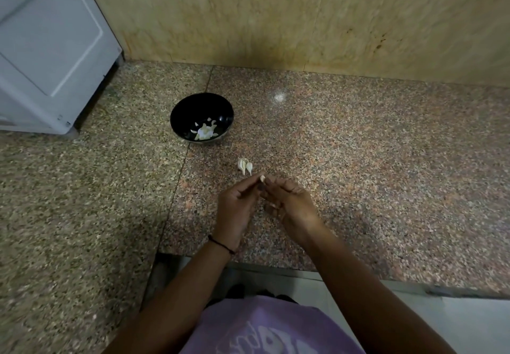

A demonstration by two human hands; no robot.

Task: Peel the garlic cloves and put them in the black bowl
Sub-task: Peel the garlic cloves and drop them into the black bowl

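The garlic clove (262, 179), judged light, firm and slippery under papery skin, is pinched between fingertips of the left hand (237, 210) and right hand (289, 202) above the table (358, 160), near the black bowl (176, 116); hold it by the ends.

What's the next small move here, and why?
Probably strip the skin from the clove with the right hand while the left hand steadies it. Both hands pinch it above the counter, short of the black bowl, which already holds pale pieces. Whether skin remains is too small to tell.
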